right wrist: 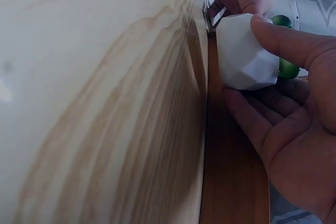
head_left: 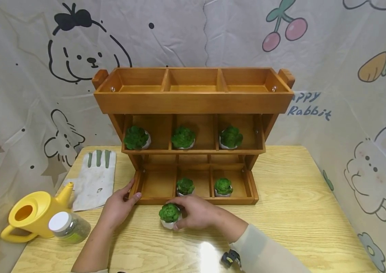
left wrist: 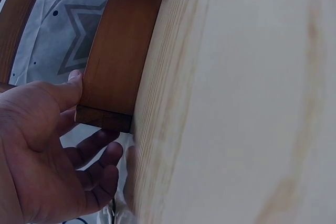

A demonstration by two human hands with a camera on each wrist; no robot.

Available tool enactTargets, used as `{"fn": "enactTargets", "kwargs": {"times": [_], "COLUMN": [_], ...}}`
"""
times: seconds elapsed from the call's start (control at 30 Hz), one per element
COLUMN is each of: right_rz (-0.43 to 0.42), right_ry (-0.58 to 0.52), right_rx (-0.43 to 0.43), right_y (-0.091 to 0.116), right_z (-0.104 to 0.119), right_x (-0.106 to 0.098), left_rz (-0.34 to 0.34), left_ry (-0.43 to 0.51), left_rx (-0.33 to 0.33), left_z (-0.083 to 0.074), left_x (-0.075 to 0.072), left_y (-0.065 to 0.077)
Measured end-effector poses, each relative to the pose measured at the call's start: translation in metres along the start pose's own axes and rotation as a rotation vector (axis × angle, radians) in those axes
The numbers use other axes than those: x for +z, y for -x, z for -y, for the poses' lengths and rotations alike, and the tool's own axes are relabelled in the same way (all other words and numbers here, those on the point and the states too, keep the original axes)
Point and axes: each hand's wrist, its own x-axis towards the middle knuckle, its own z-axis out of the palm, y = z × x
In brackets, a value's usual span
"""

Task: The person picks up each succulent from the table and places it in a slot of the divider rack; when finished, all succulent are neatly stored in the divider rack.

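My right hand [head_left: 197,212] holds a small potted succulent [head_left: 170,213] just in front of the wooden plant shelf [head_left: 193,103]. Its faceted white pot [right wrist: 247,53] is pinched between thumb and fingers in the right wrist view, which mostly hides the green leaves. At the shelf's lower left corner [left wrist: 113,72], my left hand [head_left: 117,206] grips the wood, its thumb on the edge and the fingers bent round the end. Two succulents [head_left: 185,186] [head_left: 223,187] stand in the bottom tier's middle and right compartments; the left one holds nothing.
Three more succulents [head_left: 136,137] [head_left: 183,137] [head_left: 230,137] fill the middle tier. The top tier [head_left: 193,104] has three bare compartments. To the left lie a glove [head_left: 95,182], a yellow watering can [head_left: 39,214] and a white-lidded jar [head_left: 70,227]. Patterned cloth [head_left: 350,113] surrounds the wooden table [head_left: 292,212].
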Motion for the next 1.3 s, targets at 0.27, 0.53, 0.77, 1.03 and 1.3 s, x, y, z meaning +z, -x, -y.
{"fn": "enactTargets", "kwargs": {"times": [0.27,0.53,0.77,1.03,1.3], "right_rz": [-0.009,-0.018,-0.054,-0.104,-0.161], "right_ry": [-0.003,0.035,0.037,-0.005,-0.027], "right_rx": [0.017,0.007,-0.036,-0.033,0.032], "right_y": [-0.001,-0.006,-0.014,-0.024,-0.035], "right_z": [0.008,0.015,0.022,0.027,0.031], "right_x": [-0.005,-0.009,-0.014,-0.018,-0.021], "left_rz": [0.002,0.008,0.030,0.076,0.112], "left_ry": [-0.008,0.002,-0.004,-0.012,-0.001], "left_rx": [0.003,0.000,0.022,0.047,0.071], "left_z": [0.001,0.001,0.003,0.004,0.001], "left_x": [0.000,0.000,-0.003,-0.009,-0.012], "left_y": [0.000,0.000,-0.002,-0.002,-0.001]}}
